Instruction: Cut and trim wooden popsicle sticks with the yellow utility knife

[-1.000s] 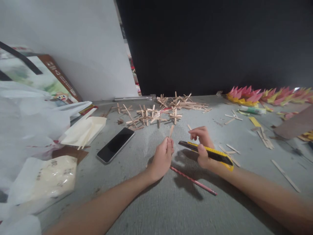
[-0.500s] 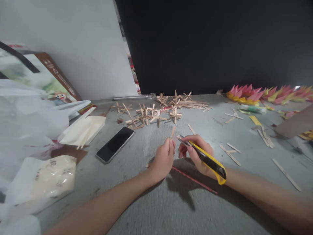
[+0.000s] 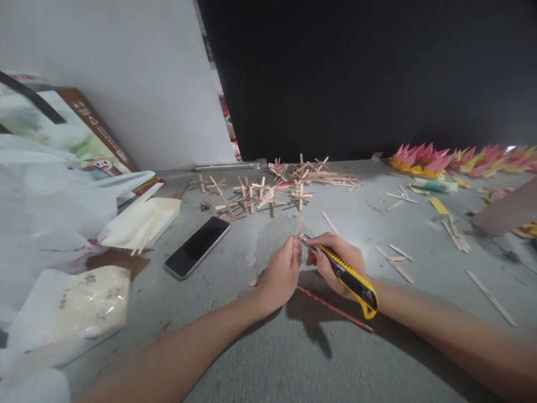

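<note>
Pinched in my left hand (image 3: 282,274) is a flat wooden craft stick (image 3: 299,226), its upper end poking out above the fingers. My right hand (image 3: 339,260) is closed around a yellow and black utility knife (image 3: 351,279). The knife's front end points left and meets the stick just at my left fingertips; whether the blade touches the wood I cannot tell. Beneath both hands a red twisted pencil (image 3: 335,309) lies on the grey table (image 3: 260,358). One end of another craft stick (image 3: 254,283) shows beside my left wrist.
A pile of crossed craft sticks (image 3: 274,193) lies at the back. To the left are a phone (image 3: 197,246), a paper tray (image 3: 163,215) and plastic bags (image 3: 46,196). Loose sticks (image 3: 396,264), a glue tube (image 3: 434,186) and pink-yellow folded paper (image 3: 423,162) lie right.
My right hand has moved left with the utility knife, bringing its front end from a small gap up to the craft stick. My left hand has barely shifted.
</note>
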The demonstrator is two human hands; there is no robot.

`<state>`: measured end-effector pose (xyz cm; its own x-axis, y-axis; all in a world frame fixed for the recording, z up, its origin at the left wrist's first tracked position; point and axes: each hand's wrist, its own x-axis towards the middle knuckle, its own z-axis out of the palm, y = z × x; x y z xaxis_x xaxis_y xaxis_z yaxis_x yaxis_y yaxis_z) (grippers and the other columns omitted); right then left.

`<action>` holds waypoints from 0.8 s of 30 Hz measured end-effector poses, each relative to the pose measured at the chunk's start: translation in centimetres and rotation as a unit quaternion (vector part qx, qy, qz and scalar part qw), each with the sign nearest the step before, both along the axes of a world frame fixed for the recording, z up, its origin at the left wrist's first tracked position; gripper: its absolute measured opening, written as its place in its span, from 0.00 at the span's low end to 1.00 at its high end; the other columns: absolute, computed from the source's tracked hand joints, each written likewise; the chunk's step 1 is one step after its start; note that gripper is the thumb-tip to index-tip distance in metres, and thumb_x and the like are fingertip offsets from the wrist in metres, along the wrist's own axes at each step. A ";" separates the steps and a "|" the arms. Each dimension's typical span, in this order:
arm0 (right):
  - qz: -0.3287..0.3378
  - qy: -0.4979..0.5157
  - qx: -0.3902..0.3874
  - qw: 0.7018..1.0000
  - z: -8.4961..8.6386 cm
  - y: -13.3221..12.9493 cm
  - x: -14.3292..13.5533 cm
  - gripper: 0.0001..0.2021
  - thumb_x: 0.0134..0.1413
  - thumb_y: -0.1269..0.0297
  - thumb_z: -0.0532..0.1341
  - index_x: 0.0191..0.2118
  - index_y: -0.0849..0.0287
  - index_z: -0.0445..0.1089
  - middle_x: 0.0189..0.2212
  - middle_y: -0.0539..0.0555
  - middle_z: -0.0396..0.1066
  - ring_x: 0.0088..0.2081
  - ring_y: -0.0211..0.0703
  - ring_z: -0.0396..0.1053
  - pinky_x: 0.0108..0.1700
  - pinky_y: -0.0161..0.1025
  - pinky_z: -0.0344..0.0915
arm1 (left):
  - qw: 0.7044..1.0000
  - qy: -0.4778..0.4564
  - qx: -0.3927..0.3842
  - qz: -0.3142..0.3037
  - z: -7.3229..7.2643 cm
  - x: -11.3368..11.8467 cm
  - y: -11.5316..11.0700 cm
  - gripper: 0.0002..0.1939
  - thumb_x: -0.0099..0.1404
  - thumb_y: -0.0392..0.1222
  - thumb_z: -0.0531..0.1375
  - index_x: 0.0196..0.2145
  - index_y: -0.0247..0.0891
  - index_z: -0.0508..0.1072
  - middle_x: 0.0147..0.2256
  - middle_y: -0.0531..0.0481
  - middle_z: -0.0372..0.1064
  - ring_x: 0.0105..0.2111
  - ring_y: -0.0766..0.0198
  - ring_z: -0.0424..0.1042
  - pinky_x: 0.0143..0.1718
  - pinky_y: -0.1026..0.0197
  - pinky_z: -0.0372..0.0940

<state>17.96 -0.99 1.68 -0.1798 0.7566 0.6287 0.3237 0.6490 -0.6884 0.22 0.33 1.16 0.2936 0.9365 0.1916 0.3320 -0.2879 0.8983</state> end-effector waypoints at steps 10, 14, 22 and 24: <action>-0.028 -0.018 -0.009 0.999 -0.4 0.1 -0.1 0.11 0.65 0.69 0.59 0.51 0.52 0.71 0.36 0.52 0.78 0.32 0.42 0.78 0.36 0.40 0.75 | 1.000 0.021 -0.004 0.007 0.4 0.1 -0.1 0.22 0.80 0.55 0.41 0.33 0.42 0.59 0.26 0.55 0.62 0.27 0.64 0.62 0.32 0.60 0.56; -0.038 -0.026 0.009 0.999 0.0 -0.1 -0.3 0.10 0.65 0.68 0.59 0.50 0.52 0.70 0.36 0.54 0.79 0.33 0.45 0.79 0.37 0.42 0.76 | 0.999 0.030 0.001 0.012 0.5 0.2 -0.1 0.19 0.80 0.51 0.42 0.32 0.42 0.59 0.26 0.55 0.62 0.26 0.64 0.62 0.31 0.61 0.54; -0.039 -0.010 -0.026 0.999 0.0 -0.6 -0.9 0.09 0.66 0.66 0.58 0.50 0.50 0.69 0.34 0.53 0.78 0.31 0.45 0.78 0.35 0.43 0.76 | 0.999 0.035 0.010 0.026 0.3 0.3 -0.1 0.16 0.79 0.45 0.43 0.32 0.42 0.58 0.27 0.55 0.65 0.26 0.65 0.63 0.32 0.61 0.54; -0.046 0.007 -0.045 0.998 -0.3 -0.7 -1.1 0.08 0.67 0.66 0.58 0.49 0.50 0.69 0.34 0.53 0.78 0.29 0.44 0.77 0.34 0.43 0.76 | 0.999 0.030 0.011 0.027 0.3 0.4 -0.2 0.16 0.79 0.45 0.43 0.32 0.42 0.58 0.27 0.54 0.66 0.26 0.65 0.64 0.32 0.61 0.55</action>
